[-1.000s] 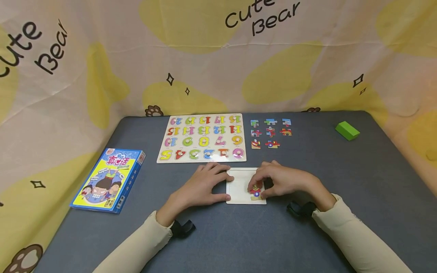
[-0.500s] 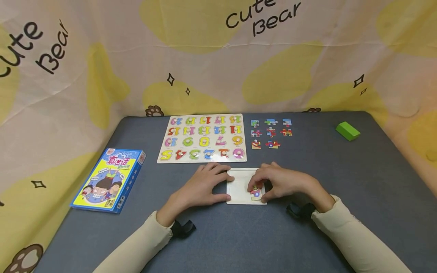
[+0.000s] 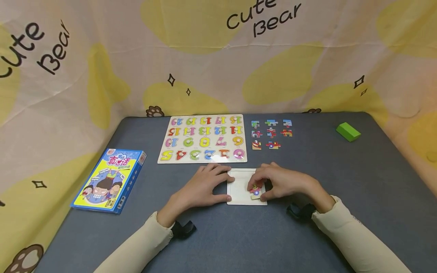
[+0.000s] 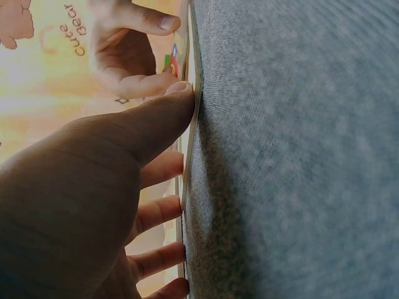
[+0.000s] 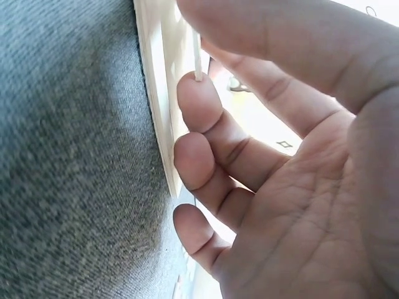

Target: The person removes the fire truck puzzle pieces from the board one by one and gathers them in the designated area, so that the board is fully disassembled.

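Observation:
A small cream puzzle tray (image 3: 239,189) lies flat in front of the person. The left hand (image 3: 203,185) rests at its left side, thumb and index finger spread and pressing on the rim; the other fingers extend flat along the table in the left wrist view. Over the tray's right half, the right hand (image 3: 281,182) pinches a colourful jigsaw piece (image 3: 255,193) between thumb and fingers. The piece sits slightly askew near the tray's lower right corner, partly covered by the fingers. Its thin edge (image 5: 197,59) shows between the fingertips in the right wrist view.
Several loose jigsaw pieces (image 3: 271,133) lie in rows beyond the tray. Left of them is a number puzzle board (image 3: 202,138). A blue and yellow box (image 3: 108,180) lies at the left, a green block (image 3: 348,131) at the far right. Patterned cloth (image 3: 205,60) hangs behind.
The jigsaw piece has turned slightly, and the right thumb has shifted a little toward the tray's lower edge. The left hand has stayed in place.

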### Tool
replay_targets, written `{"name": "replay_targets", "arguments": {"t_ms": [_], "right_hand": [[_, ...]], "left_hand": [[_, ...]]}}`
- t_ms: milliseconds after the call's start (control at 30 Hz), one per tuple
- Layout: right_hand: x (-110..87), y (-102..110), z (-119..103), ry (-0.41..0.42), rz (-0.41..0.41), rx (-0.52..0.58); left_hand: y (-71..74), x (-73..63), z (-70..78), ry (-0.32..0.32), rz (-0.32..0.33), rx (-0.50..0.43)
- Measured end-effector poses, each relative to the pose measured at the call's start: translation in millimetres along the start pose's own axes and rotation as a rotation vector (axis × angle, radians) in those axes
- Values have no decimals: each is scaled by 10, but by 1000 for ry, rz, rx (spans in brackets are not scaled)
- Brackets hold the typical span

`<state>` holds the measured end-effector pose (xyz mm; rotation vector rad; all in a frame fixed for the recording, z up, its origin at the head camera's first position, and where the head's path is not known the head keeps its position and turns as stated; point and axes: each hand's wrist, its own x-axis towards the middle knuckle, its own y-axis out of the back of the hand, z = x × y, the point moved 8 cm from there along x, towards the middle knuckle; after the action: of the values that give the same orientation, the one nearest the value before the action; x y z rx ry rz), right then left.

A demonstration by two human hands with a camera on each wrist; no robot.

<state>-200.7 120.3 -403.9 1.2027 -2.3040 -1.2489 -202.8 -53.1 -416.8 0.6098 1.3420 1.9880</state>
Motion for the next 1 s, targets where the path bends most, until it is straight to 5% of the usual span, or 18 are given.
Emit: {"name": "replay_targets", "arguments": {"t_ms": [367, 1000], "right_hand": [[-43, 166, 174, -15, 103, 51], [-316, 491, 905, -147, 317, 179]], "left_hand": [[-9, -7, 2, 6, -5, 11], [5, -14, 14, 5, -4, -5]]}}
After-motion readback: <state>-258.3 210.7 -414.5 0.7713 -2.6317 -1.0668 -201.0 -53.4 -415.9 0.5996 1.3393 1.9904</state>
